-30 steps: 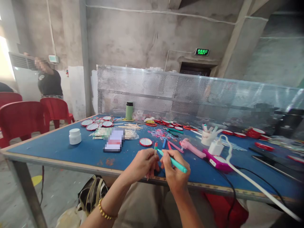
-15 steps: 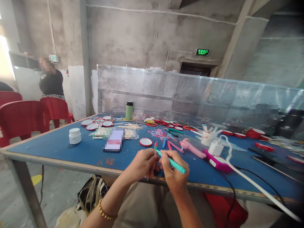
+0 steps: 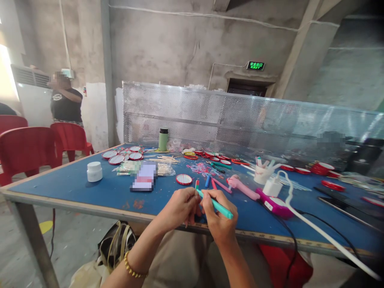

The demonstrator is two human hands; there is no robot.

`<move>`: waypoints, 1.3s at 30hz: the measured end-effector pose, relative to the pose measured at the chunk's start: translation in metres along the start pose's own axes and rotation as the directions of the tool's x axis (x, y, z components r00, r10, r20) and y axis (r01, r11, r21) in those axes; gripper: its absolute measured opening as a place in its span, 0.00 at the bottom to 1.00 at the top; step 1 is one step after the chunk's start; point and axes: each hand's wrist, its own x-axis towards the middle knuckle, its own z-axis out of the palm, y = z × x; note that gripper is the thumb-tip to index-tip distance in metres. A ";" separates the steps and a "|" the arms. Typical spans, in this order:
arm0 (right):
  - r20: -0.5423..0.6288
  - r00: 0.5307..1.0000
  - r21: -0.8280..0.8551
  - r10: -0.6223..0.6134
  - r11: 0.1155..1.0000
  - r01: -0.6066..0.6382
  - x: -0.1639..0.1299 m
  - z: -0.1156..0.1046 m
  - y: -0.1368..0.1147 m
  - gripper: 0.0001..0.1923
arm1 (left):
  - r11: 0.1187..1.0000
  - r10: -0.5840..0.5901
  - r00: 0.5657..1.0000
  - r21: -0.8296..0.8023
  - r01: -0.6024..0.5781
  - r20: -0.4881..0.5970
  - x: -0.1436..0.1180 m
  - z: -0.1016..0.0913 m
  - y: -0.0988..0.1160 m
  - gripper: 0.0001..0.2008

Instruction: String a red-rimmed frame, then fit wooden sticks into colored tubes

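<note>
At the far left, red chairs are seen beside the bench, and a person in a dark top is seen beyond them. On the bench, a white lidded jar is set near the left edge, followed by a cluster of red-rimmed discs. Next, a phone is laid partly over clear bags of pale sticks, with a green bottle placed upright behind.

Near the front edge, a small stick with a red and green end is held nearly upright by the left hand, its grip closed around the lower part. A turquoise pen is gripped at a slant by the right hand, fingers closed about the barrel. The pen's tip is brought up to the stick just below the coloured end; whether contact is made cannot be told.

Beyond the hands, a blue pen is laid, then a pink handheld item, a magenta device, a white cup of pens and a white plug.
</note>
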 end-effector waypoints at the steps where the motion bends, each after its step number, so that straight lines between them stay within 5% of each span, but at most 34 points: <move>1: 0.000 1.000 -0.002 0.000 1.000 0.000 0.000 0.000 0.000 0.10 | 1.000 0.000 1.000 0.001 0.000 0.002 0.000 0.000 0.000 0.19; 39: -0.019 1.000 -0.016 -0.007 1.000 0.006 0.000 0.001 0.002 0.10 | 1.000 -0.003 1.000 -0.013 0.003 0.015 0.001 -0.001 -0.003 0.18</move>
